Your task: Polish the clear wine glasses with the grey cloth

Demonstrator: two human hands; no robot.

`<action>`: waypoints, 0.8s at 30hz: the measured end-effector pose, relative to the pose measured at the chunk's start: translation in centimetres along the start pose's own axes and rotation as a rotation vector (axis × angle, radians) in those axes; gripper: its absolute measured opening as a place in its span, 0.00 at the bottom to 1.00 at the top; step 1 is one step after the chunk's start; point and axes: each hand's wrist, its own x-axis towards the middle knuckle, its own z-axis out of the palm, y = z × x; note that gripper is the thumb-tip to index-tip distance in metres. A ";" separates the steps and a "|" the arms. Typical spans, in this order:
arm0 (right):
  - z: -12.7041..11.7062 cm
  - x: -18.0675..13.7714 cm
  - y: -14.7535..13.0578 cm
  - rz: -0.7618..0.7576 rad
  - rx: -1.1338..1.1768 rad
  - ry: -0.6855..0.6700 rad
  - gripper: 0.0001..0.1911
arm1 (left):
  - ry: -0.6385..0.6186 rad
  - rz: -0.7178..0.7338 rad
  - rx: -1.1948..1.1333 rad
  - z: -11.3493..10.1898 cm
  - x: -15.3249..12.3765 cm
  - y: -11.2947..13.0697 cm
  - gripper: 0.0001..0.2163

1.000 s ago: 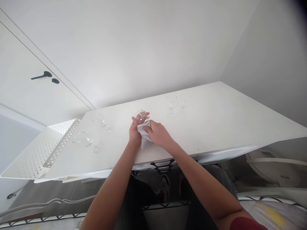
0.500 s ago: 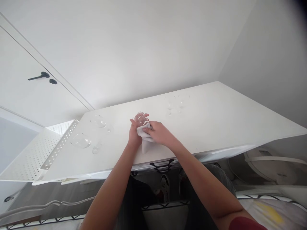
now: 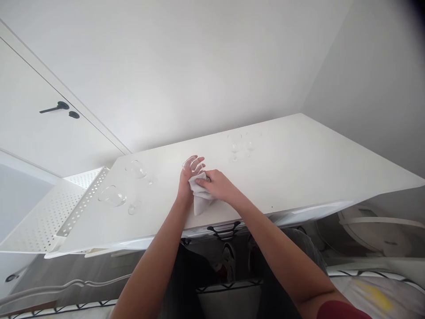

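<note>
Here, my left hand (image 3: 185,184) curls round a clear glass (image 3: 191,165); my right hand (image 3: 219,185) pinches a white cloth (image 3: 201,194) against it.

head view, downward (and forward)

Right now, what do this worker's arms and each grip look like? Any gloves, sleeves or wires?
Both are human: the left grip and right grip are ungloved hands. The left arm is bare as far as it shows; the right arm ends in a dark red sleeve above the elbow. No watch, marking or cable shows; rings are too small to tell.
</note>
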 end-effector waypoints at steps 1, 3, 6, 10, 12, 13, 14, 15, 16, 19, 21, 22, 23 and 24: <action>-0.3 0.0 0.0 0.010 0.135 -0.073 0.16 | -0.001 -0.006 0.003 -0.1 0.0 -0.1 0.28; -0.8 0.1 0.1 0.021 0.226 -0.142 0.17 | -0.019 -0.013 0.003 -0.3 0.0 -0.1 0.29; -0.8 0.2 0.4 -0.001 -0.150 0.029 0.11 | -0.088 -0.015 0.015 -0.3 0.1 -0.1 0.30; -1.0 0.2 0.4 -0.051 -0.531 0.182 0.09 | -0.120 0.007 0.029 -0.2 0.4 -0.1 0.29; -1.4 0.2 0.3 -0.048 -0.388 0.043 0.12 | -0.102 0.009 0.020 -0.3 0.4 -0.1 0.28; -1.6 0.2 0.2 -0.039 -0.294 -0.034 0.14 | -0.098 0.003 0.011 -0.3 0.4 -0.2 0.28; -1.8 0.2 0.2 -0.027 -0.227 -0.081 0.15 | -0.099 -0.003 0.000 -0.3 0.4 -0.2 0.29; -2.0 0.2 0.1 -0.016 -0.213 -0.080 0.16 | -0.104 -0.008 -0.008 -0.3 0.4 -0.2 0.29; -2.0 0.1 0.1 -0.014 -0.256 -0.028 0.15 | -0.112 -0.008 -0.012 -0.4 0.4 -0.2 0.30; -1.9 0.1 0.1 -0.040 -0.485 0.212 0.08 | -0.127 0.022 -0.003 -0.3 0.6 -0.2 0.28; -2.1 0.0 0.2 -0.044 -0.435 0.184 0.09 | -0.127 0.031 -0.001 -0.4 0.6 -0.1 0.26; -2.2 0.0 0.2 -0.035 -0.330 0.102 0.11 | -0.130 0.029 -0.007 -0.4 0.6 -0.1 0.27; -2.4 -0.1 0.2 -0.024 -0.207 0.001 0.14 | -0.136 0.021 -0.016 -0.5 0.5 0.0 0.28; -2.6 -0.2 0.1 -0.018 -0.104 -0.087 0.16 | -0.145 0.015 -0.025 -0.6 0.5 0.0 0.29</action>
